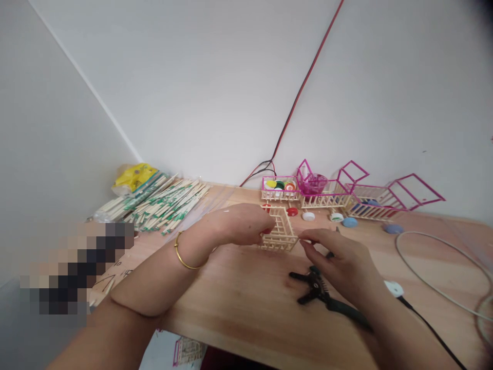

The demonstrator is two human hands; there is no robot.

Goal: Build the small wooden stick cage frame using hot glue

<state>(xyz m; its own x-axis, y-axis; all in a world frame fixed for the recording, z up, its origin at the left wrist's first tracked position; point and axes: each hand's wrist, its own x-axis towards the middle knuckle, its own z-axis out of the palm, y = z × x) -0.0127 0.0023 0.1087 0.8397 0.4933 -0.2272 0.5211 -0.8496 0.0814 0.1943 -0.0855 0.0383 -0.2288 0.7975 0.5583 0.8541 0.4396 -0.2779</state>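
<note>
A small openwork frame of pale wooden sticks (283, 241) stands on the table. My left hand (248, 224), with a gold bangle at the wrist, grips its left side with bent fingers. At the frame's right corner my right hand (339, 252) has thumb and forefinger pinched together. Whatever is between those fingertips is too small to make out. Below the right hand lies a dark tool with black jaws (314, 287), its green handle partly hidden by my forearm.
Behind stand several stick carts with magenta-edged frames (325, 198) and bottle-cap wheels (349, 222). Bundled chopsticks in green-printed wrappers (169, 205) lie at the left beside a yellow bag (134, 177). A pale cable (400, 252) loops at the right. A pixelated patch covers the lower left.
</note>
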